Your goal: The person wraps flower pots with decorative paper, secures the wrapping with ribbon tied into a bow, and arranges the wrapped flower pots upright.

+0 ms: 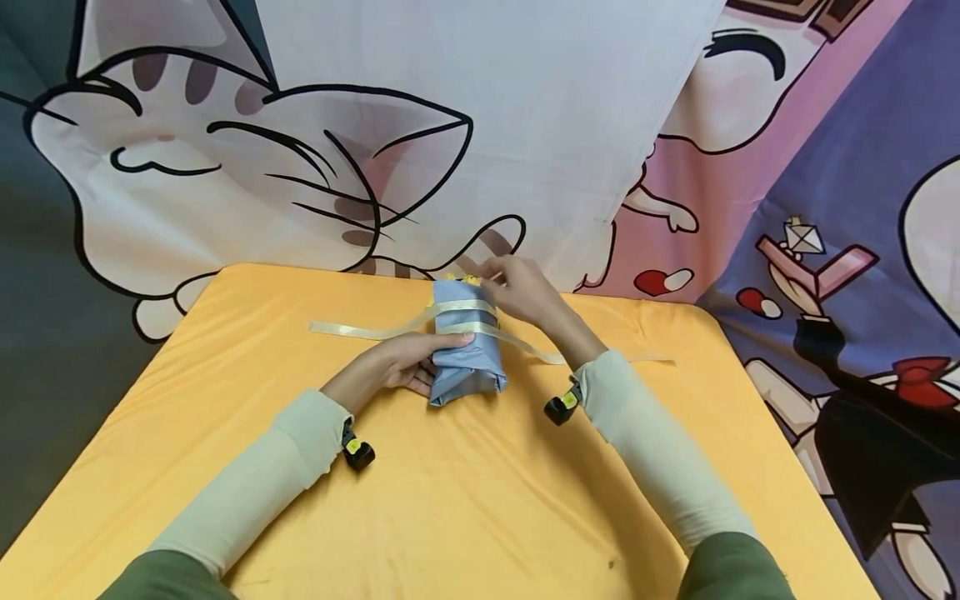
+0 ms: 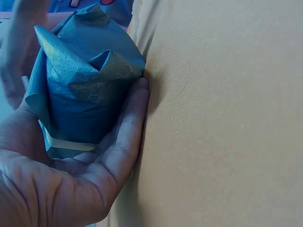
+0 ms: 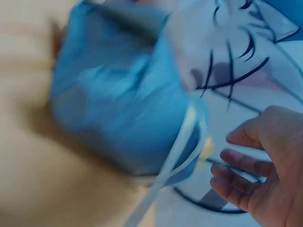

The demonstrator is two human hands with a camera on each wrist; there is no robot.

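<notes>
A bundle wrapped in blue paper point(image 1: 467, 371) lies on the yellow cloth, its folded end toward me. My left hand point(image 1: 408, 357) grips it from the left, thumb on top and fingers curled underneath and along the side, as the left wrist view shows. Around the wrap runs a pale yellow ribbon point(image 1: 348, 331) in two bands, with loose tails out to both sides. Small yellow bits point(image 1: 467, 278) peek out at the far end. Beside that end, my right hand point(image 1: 519, 287) hovers with loosely bent fingers; in the right wrist view a gap separates it from the paper point(image 3: 123, 94).
The yellow cloth point(image 1: 420, 517) covers a table that ends at a hanging with a cartoon cat point(image 1: 187, 200) just beyond the bundle. A purple and pink printed hanging point(image 1: 825, 250) stands at the right. Each wrist carries a small black camera point(image 1: 358, 455).
</notes>
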